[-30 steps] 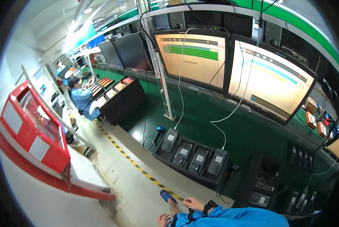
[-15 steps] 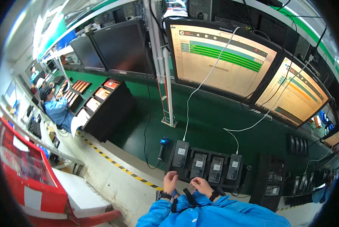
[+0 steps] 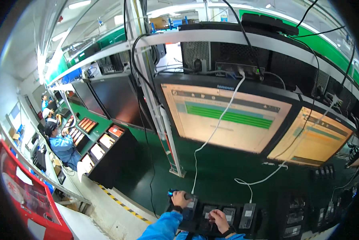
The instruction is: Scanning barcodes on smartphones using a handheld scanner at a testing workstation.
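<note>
My left hand (image 3: 180,199) is at the top left of the black tray (image 3: 201,229), fingers bent, over the upper edge of a dark phone-like device (image 3: 190,207) with a white cable. Right beside the hand shows the blue-lit head of a handheld scanner (image 3: 171,192); its handle is not clearly visible. What my left fingers grip is hidden. My right hand (image 3: 218,220) is above the middle of the tray, thumb and fingers pinched together; anything between them is too small to tell. Near it lie two more devices, and a cabled device (image 3: 247,216) is at the right end.
Two lit monitors (image 3: 223,116) stand behind the tray, with white cables (image 3: 211,144) hanging in front. A metal post (image 3: 167,140) rises at the left. Farther left are a black rack (image 3: 111,152) and a person (image 3: 63,146) in blue. More devices (image 3: 293,218) lie to the right.
My view has tilted up. My left hand has moved forward from the tray's near edge to the cabled device and scanner; my right hand has moved forward over the tray.
</note>
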The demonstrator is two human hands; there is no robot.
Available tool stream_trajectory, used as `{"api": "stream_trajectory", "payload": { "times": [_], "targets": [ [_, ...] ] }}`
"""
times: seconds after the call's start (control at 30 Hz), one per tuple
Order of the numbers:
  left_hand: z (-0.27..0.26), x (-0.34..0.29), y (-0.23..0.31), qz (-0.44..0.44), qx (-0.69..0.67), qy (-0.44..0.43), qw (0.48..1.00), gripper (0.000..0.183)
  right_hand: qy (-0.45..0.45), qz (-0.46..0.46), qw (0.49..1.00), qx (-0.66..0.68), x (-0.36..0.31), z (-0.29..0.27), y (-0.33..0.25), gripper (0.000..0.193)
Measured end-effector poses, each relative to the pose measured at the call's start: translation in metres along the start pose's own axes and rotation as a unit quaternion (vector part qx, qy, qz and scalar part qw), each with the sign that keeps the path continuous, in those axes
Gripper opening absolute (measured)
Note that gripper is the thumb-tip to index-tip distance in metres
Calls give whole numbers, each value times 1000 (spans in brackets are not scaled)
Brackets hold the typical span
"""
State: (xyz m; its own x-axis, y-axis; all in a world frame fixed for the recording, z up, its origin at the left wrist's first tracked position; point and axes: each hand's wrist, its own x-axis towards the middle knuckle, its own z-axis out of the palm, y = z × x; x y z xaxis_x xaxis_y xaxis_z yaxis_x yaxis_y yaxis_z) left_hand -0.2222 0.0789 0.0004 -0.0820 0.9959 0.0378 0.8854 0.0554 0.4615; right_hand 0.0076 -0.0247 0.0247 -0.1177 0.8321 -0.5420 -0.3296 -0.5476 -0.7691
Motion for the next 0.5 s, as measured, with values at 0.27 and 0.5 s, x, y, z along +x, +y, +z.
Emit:
{"api": "stream_trajectory", "payload": {
  "times": [0.27,0.5],
  "targets": [
    [-15,-91,35,-18,-422,-30,906,34,100,-394,849,-338,59,57,6,26],
    [-35,-101,28,-61,-388,-44,918,33,235,-186,924,-238,61,95,-4,46]
  ]
}}
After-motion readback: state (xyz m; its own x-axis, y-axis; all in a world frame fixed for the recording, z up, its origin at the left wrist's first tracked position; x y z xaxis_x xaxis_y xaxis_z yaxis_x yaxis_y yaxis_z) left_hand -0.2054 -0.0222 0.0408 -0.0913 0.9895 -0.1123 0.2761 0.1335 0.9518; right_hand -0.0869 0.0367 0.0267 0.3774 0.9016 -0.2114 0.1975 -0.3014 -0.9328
